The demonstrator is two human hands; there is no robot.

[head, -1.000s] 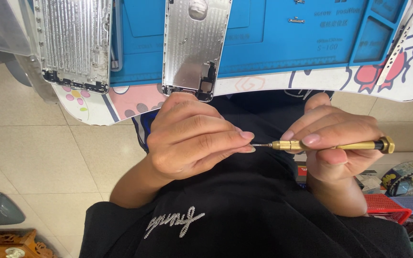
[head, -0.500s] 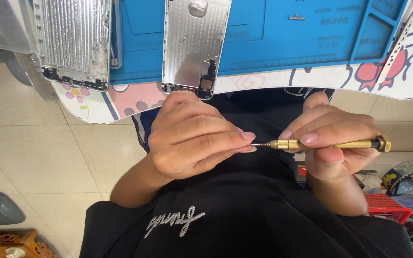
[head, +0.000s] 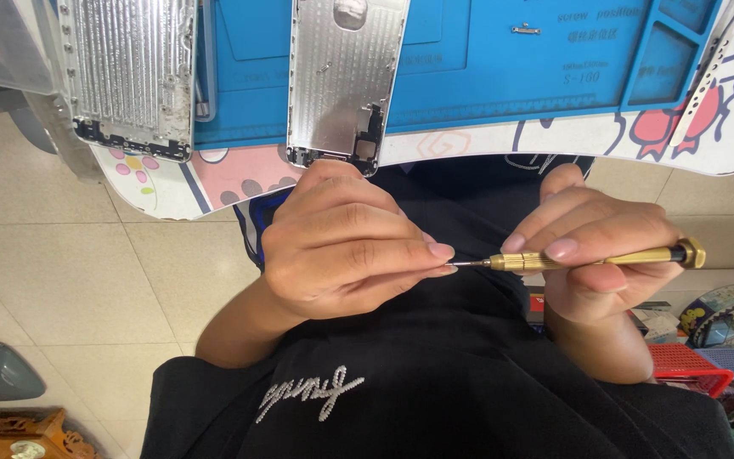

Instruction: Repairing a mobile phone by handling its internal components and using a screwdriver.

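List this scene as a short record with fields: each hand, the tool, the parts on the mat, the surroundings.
Left hand: left hand pinches at the tip of the screwdriver, fingertips closed together
Right hand: right hand holds the handle of the brass-coloured screwdriver, lying level
Tool tip: meets the left fingertips; what they pinch is too small to tell
Mat: blue work mat on a table edge
Parts: two silver phone back housings, one on the mat, one to its left
Floor: beige tiles; red basket at lower right
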